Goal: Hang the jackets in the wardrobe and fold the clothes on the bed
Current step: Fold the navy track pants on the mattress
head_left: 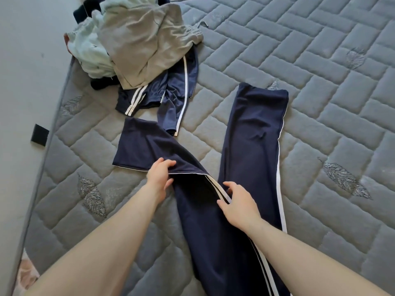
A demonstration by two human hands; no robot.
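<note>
Navy track trousers point(254, 135) with a white side stripe lie spread on the grey quilted mattress point(320, 92). One leg runs straight up the bed at the right; the other bends off to the left. My left hand point(159, 178) pinches the bent leg's striped edge between thumb and fingers. My right hand point(237, 202) rests on the same leg lower down, fingers curled at the striped seam. A heap of unfolded clothes sits at the top left: a beige garment point(143, 45), a pale mint one point(89, 50) and a blue striped jacket point(171, 90).
The mattress's left edge point(42, 167) runs diagonally beside a pale floor point(23, 82). A small black tab point(39, 133) sticks out from that edge. A grey cord end point(203, 23) lies beyond the heap.
</note>
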